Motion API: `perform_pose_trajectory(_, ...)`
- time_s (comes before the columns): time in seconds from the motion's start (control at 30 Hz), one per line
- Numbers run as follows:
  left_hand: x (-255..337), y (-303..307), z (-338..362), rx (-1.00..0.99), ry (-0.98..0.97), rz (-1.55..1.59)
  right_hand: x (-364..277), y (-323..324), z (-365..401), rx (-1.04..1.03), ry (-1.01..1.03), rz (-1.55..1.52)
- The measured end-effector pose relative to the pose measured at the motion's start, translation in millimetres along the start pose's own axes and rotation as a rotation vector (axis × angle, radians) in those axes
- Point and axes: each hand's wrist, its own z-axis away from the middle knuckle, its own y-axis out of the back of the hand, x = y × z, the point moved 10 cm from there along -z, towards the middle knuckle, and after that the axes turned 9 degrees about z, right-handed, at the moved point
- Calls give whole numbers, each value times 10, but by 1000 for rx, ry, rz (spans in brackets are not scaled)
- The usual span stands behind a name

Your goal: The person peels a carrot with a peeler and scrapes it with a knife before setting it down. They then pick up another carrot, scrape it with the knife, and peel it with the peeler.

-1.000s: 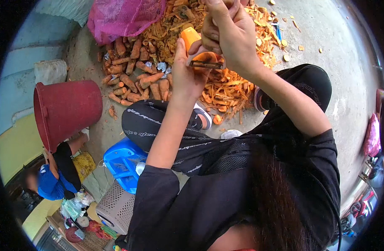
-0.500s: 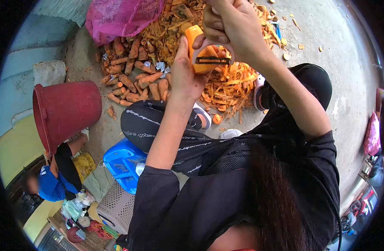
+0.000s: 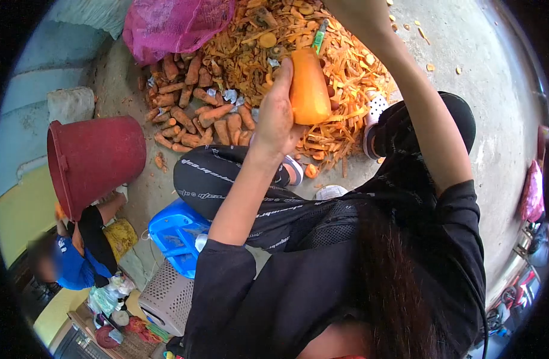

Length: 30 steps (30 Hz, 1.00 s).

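Note:
My left hand point(image 3: 275, 116) is closed round a thick peeled carrot point(image 3: 309, 88), which shows bright orange and smooth over the pile. The carrot's broad end points toward me. My right hand point(image 3: 357, 13) is at the top edge, beyond the carrot, with its fingers out of view. A tool with a green handle point(image 3: 318, 39) shows just past the carrot's far end. Below both hands lies a heap of orange peelings point(image 3: 352, 75). Unpeeled carrots point(image 3: 187, 113) lie to the left of the heap.
A pink mesh sack point(image 3: 173, 27) stands behind the carrots. At left are a red bucket point(image 3: 101, 164), a blue plastic stool point(image 3: 176, 230) and a grey perforated crate point(image 3: 167, 296). A person in a blue shirt point(image 3: 83, 263) sits beyond the bucket. Carrot slices point(image 3: 430, 67) dot the concrete floor.
My right hand has moved up and away from the carrot, and the peeler it held has gone out of view. The carrot has turned in my left hand, which is slightly further right.

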Motion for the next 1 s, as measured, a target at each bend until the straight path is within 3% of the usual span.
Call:
perform_pose_trajectory(0.13, 64, -66, -6, -42, -10, 51, 19, -96, 74, -201, -393, -816)
perform_pose_trajectory(0.4, 31, 30, -48, -41, 10, 93, 158, -275, 359, -195, -750, -1051)
perform_pose_trajectory(0.47, 12, -5, -42, -93, 42, 127, 163, -280, 377, -220, -769, -1016)
perform_pose_trajectory(0.67, 43, 56, -47, 90, 75, 177, 423, -76, 260, -117, -810, -986)
perform_pose_trajectory(0.8, 1, -74, -78, -222, 206, 539, 634, -78, 406, -8, -1014, -1076)
perform_pose_trajectory(0.93, 36, 14, -76, 7, 107, 439, 594, -143, 486, -16, -1071, -1108)
perform_pose_trajectory(1.0, 140, 69, -97, 22, 0, 277, 582, -171, 488, -57, -1046, -1148)
